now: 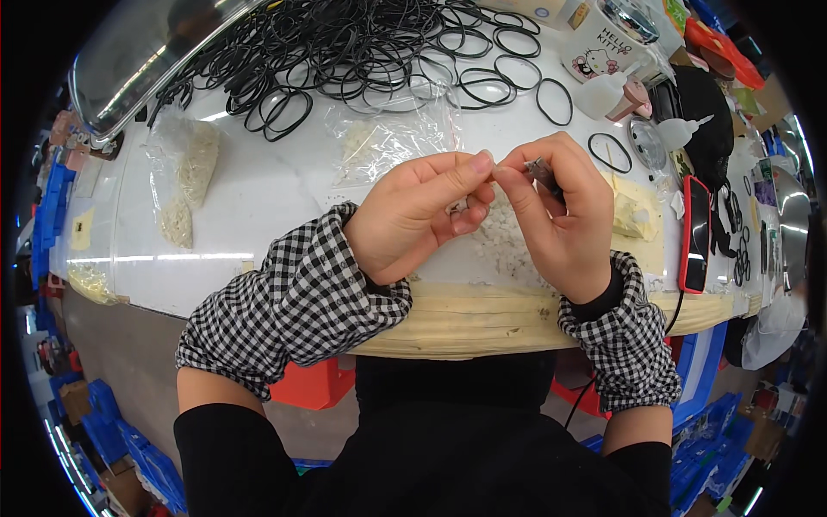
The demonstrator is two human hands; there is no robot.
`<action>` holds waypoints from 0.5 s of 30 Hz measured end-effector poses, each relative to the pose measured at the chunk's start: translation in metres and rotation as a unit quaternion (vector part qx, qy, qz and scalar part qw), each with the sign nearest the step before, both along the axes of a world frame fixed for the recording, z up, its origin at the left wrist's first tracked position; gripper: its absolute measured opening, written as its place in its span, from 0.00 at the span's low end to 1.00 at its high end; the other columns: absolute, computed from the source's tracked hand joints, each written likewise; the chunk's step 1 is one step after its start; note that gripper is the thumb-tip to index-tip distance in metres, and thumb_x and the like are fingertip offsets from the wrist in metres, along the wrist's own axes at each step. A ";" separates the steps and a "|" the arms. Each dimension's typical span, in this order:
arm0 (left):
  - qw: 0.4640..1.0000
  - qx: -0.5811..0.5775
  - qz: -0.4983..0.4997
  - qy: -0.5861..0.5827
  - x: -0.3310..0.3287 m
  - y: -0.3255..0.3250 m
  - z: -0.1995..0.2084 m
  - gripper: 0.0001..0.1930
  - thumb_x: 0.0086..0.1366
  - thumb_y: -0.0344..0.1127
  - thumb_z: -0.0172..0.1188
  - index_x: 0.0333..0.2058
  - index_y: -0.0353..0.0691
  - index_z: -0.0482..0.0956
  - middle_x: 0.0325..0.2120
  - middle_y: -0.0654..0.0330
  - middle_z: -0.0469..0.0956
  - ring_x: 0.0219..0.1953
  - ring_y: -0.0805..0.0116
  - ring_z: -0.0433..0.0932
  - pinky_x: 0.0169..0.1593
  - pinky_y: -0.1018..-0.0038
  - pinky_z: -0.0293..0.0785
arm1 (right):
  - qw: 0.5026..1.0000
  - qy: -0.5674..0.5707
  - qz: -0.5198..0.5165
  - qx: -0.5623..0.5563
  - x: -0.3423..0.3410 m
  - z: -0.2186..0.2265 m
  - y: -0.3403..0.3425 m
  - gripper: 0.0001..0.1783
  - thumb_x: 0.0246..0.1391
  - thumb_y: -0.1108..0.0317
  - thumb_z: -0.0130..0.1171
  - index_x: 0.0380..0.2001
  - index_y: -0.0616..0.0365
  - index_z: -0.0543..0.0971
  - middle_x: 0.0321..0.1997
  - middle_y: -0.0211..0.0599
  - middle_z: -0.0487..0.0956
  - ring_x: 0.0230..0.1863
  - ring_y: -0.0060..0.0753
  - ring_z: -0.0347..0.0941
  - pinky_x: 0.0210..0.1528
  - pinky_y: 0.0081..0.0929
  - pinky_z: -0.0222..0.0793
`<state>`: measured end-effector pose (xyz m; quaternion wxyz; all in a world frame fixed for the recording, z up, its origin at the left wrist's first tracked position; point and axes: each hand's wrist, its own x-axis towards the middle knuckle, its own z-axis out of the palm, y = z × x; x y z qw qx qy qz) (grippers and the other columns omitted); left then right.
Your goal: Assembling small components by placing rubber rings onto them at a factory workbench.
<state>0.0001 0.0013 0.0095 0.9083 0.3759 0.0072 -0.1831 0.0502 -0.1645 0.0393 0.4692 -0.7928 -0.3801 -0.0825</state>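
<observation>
My left hand (422,205) and my right hand (564,215) meet fingertip to fingertip over the near part of the table. Thumb and forefinger of the left hand are pinched together; whatever lies between them is too small to make out. The right hand also pinches at its fingertips, and a small dark metal tool (544,177) is tucked in its curled fingers. Beneath the hands lies a scatter of small pale pieces (504,246). Just beyond, a clear plastic bag (401,138) with similar pale bits lies flat.
Black rubber rings (345,56) heap up at the back. A filled clear bag (194,168) lies left, below a shiny metal tray (142,65). On the right are a red-edged phone (694,234), a white squeeze bottle (680,131) and a yellowish block (636,214). Yellow tape covers the near edge (465,332).
</observation>
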 end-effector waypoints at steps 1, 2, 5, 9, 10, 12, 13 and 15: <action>1.000 -0.012 -0.015 -0.001 0.001 0.002 0.000 0.11 0.66 0.40 0.52 0.35 0.37 0.75 0.27 0.68 0.72 0.28 0.82 0.66 0.32 0.85 0.64 | 1.000 -0.018 0.007 0.002 0.001 0.001 0.000 0.05 0.45 0.80 0.60 0.28 0.62 0.76 0.25 0.32 0.72 0.23 0.22 0.69 0.22 0.17 0.63; 0.999 -0.024 -0.029 -0.002 0.002 0.004 -0.001 0.11 0.66 0.39 0.52 0.36 0.36 0.75 0.27 0.68 0.72 0.28 0.82 0.66 0.32 0.86 0.64 | 0.999 -0.037 0.014 0.004 0.001 0.002 -0.001 0.07 0.43 0.81 0.60 0.29 0.62 0.76 0.26 0.33 0.73 0.24 0.23 0.70 0.24 0.17 0.65; 0.999 -0.030 -0.043 -0.012 0.004 0.006 -0.001 0.12 0.67 0.38 0.50 0.38 0.33 0.73 0.28 0.68 0.70 0.27 0.82 0.62 0.30 0.88 0.61 | 0.998 -0.060 0.032 0.000 0.002 0.004 -0.005 0.12 0.39 0.85 0.59 0.31 0.62 0.78 0.28 0.34 0.74 0.28 0.23 0.74 0.28 0.18 0.70; 0.998 -0.034 -0.039 -0.028 0.005 0.008 -0.004 0.14 0.67 0.37 0.49 0.43 0.31 0.72 0.28 0.68 0.70 0.26 0.83 0.60 0.29 0.88 0.60 | 0.998 -0.051 0.037 0.019 0.001 0.007 -0.005 0.15 0.37 0.86 0.58 0.32 0.61 0.79 0.30 0.34 0.75 0.29 0.24 0.74 0.29 0.17 0.71; 0.998 -0.039 -0.031 -0.025 0.005 0.007 -0.004 0.14 0.67 0.37 0.49 0.43 0.31 0.72 0.28 0.68 0.70 0.26 0.83 0.60 0.29 0.88 0.60 | 0.998 -0.049 0.034 0.020 0.001 0.008 -0.004 0.16 0.37 0.86 0.58 0.33 0.61 0.79 0.30 0.35 0.75 0.29 0.24 0.74 0.29 0.17 0.72; 0.999 -0.048 -0.016 -0.021 0.005 0.003 -0.002 0.14 0.68 0.38 0.49 0.43 0.31 0.72 0.28 0.69 0.70 0.26 0.83 0.60 0.29 0.87 0.60 | 0.998 -0.045 0.033 0.019 0.001 0.008 -0.005 0.16 0.37 0.87 0.58 0.33 0.61 0.79 0.31 0.35 0.75 0.29 0.24 0.74 0.29 0.16 0.72; 0.999 -0.049 -0.013 -0.011 0.004 0.004 -0.001 0.13 0.67 0.38 0.50 0.41 0.33 0.73 0.28 0.68 0.71 0.27 0.83 0.62 0.30 0.87 0.61 | 0.998 -0.042 0.036 0.019 0.002 0.008 -0.005 0.16 0.37 0.87 0.58 0.33 0.61 0.79 0.31 0.35 0.76 0.30 0.24 0.75 0.29 0.16 0.73; 0.999 -0.051 -0.009 0.009 0.003 0.004 -0.001 0.10 0.65 0.37 0.54 0.35 0.35 0.74 0.27 0.67 0.72 0.27 0.82 0.65 0.32 0.86 0.64 | 0.998 -0.041 0.042 0.019 0.002 0.007 -0.005 0.15 0.37 0.87 0.58 0.32 0.62 0.79 0.31 0.35 0.76 0.30 0.24 0.75 0.29 0.16 0.73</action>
